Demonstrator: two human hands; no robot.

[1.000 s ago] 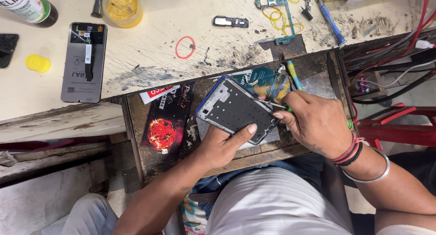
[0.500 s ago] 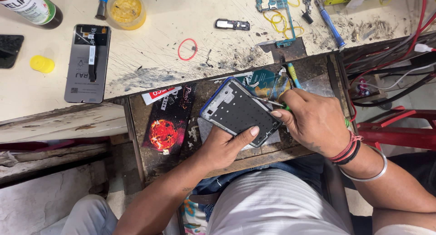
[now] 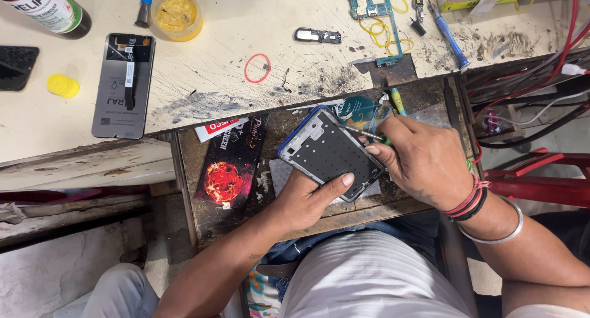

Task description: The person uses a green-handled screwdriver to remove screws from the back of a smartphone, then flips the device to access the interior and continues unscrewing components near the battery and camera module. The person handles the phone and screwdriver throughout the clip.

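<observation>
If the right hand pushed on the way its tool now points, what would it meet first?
The right hand points its thin metal tool left onto the phone frame, held by the left hand. Contact already looks made, though depth is unclear.

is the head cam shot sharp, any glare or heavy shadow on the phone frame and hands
Head view: sharp across the bench, the phone frame and its holes crisp, no motion blur on the left hand or right hand; light is soft and even, no glare; only faint shadows under the hands; the drawer reads darker than the worktop.
</observation>
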